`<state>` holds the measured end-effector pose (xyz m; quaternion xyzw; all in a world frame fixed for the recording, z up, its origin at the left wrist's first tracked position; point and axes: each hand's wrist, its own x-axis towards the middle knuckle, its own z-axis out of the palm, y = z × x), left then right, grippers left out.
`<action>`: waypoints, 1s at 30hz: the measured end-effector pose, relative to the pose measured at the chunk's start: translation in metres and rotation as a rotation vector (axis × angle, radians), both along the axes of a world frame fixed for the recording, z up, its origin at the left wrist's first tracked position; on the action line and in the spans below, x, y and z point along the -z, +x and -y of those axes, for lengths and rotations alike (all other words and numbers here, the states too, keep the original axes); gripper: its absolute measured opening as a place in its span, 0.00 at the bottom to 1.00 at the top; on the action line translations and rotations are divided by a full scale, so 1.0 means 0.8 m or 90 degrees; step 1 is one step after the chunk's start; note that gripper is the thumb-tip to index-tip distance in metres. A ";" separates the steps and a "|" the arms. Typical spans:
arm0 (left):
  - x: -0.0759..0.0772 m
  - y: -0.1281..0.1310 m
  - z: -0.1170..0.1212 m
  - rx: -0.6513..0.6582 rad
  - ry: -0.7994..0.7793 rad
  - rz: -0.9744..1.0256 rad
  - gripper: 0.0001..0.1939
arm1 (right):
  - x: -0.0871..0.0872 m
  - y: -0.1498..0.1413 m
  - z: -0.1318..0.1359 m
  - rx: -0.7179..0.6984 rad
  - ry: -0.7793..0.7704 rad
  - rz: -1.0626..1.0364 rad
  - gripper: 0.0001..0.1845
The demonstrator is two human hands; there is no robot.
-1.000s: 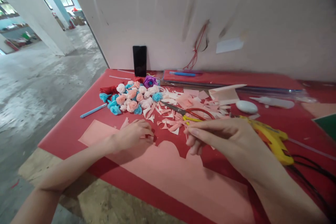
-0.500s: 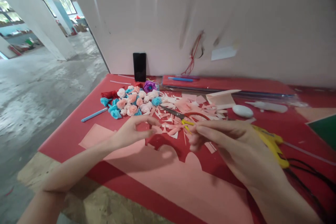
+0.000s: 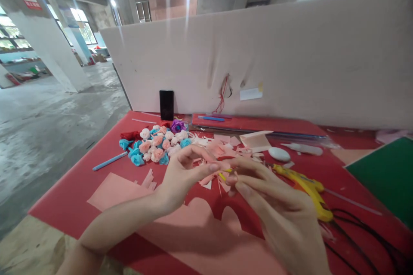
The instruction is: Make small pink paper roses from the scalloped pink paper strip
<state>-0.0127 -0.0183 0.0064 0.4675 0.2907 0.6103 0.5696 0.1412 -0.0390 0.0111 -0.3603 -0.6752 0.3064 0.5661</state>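
Observation:
My left hand (image 3: 185, 174) and my right hand (image 3: 267, 197) meet above the red table (image 3: 71, 189), fingertips pinched together on a small pink paper piece (image 3: 222, 166). Below them lies a large pink paper sheet (image 3: 200, 240) with a scalloped cut edge. Pink paper scraps (image 3: 226, 146) litter the table behind the hands. A heap of small paper roses (image 3: 155, 144) in pink, white, blue and purple lies to the left.
A yellow glue gun (image 3: 306, 187) with black cable lies right of my hands. A blue pen (image 3: 109, 161) lies at left, a black phone (image 3: 166, 105) leans on the white partition, a white oval object (image 3: 279, 153) and a green sheet (image 3: 387, 176) sit at right.
Both hands rose from the table and came together; the left hand lifted off the pink sheet to join the right in a pinch. The camera tilted upward.

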 end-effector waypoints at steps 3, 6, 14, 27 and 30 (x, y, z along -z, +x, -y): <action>0.001 0.002 0.001 0.008 -0.019 -0.001 0.11 | 0.001 -0.004 0.002 0.018 0.023 0.010 0.12; 0.002 0.003 0.002 0.003 -0.022 -0.033 0.13 | 0.001 -0.007 0.001 0.028 0.022 -0.009 0.11; -0.009 -0.006 -0.002 0.036 0.069 -0.145 0.07 | -0.006 -0.002 -0.005 0.051 0.013 0.032 0.09; -0.026 -0.026 -0.003 -0.010 0.293 -0.424 0.02 | -0.008 -0.008 0.003 0.077 0.050 0.084 0.09; -0.024 -0.024 -0.003 -0.064 0.285 -0.363 0.04 | -0.007 -0.006 0.005 0.089 0.043 0.096 0.09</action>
